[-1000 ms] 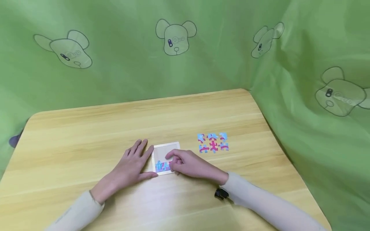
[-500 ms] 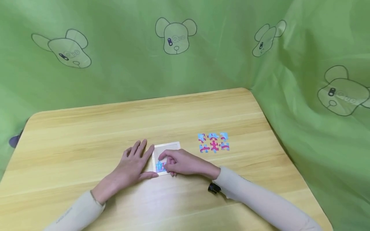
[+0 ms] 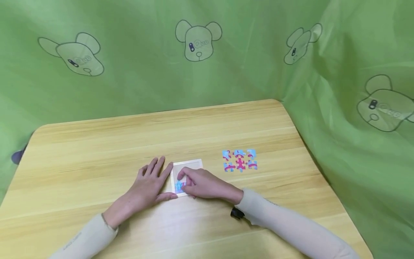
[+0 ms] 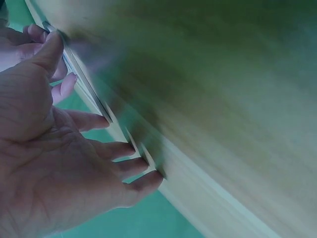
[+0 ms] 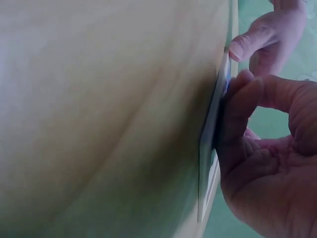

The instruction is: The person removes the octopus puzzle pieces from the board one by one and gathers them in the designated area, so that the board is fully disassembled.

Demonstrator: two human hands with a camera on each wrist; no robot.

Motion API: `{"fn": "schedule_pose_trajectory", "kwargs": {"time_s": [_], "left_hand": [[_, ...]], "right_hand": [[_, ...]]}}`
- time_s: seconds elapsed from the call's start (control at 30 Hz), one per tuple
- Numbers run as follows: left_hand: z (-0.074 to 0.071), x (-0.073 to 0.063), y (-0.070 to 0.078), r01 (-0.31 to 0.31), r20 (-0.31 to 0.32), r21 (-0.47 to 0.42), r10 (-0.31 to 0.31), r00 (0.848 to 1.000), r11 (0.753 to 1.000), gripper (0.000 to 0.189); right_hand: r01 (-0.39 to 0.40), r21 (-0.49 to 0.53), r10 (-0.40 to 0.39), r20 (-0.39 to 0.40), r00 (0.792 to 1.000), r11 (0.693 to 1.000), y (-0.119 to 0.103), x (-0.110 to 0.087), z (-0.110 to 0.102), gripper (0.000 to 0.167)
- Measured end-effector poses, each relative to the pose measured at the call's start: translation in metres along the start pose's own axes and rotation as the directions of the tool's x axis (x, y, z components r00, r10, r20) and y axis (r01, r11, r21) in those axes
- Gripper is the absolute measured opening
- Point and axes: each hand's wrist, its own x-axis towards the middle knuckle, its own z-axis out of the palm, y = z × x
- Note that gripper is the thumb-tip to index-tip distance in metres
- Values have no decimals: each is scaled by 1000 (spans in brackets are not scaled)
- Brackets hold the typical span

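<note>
A shallow square puzzle tray [image 3: 196, 164] with a pale wooden rim lies on the table, with blue, pink and purple jigsaw pieces [image 3: 178, 187] along its near side. My left hand [image 3: 149, 185] lies spread at the tray's left; its index fingertip and thumb touch the rim. Over the tray's near right part is my right hand [image 3: 207, 183], fingers curled down onto the laid pieces. In the right wrist view its fingertips [image 5: 242, 87] sit close against the tray's top. No piece shows between them, and the hand hides the row's right end.
Several loose jigsaw pieces [image 3: 240, 163], blue and pinkish red, lie in two rows to the right of the tray. The wooden table [image 3: 113, 151] has rounded far corners. Green cloth [image 3: 139, 72] with bear-head outlines hangs behind it and along the right side.
My right hand has shifted left along the tray's near row, mostly in the first half second, covering more of the laid pieces. The left hand and the loose pieces have stayed put.
</note>
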Motion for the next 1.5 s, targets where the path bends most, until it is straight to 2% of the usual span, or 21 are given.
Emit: {"fn": "schedule_pose_trajectory", "kwargs": {"time_s": [0.27,0.47,0.67,0.87,1.0,1.23,1.5], "left_hand": [[12,1,-10,-19,-38,-15,19,999,1000,104],[12,2,-10,-25,-44,6,26,999,1000,102],[0,-2,1,-9,-17,28,9,1000,1000,98],[-2,-5,5,6,3,37,-6,1000,999,97],[-3,-4,6,7,1,33,-7,1000,999,97],[-8,1,7,41,27,-8,-41,999,999,102],[-12,9,11,37,33,-61,-35,999,997,115]], "right_hand": [[-7,-21,6,-51,999,1000,0,0,3,25],[-22,-28,20,-66,998,999,-2,2,2,18],[-65,119,69,-24,997,991,1,2,4,8],[-96,243,96,13,995,965,2,1,3,3],[-92,300,106,-30,994,949,2,-2,-2,4],[-77,306,130,-157,979,949,2,-23,-19,8],[-84,357,168,-212,963,930,14,-53,-35,15]]}}
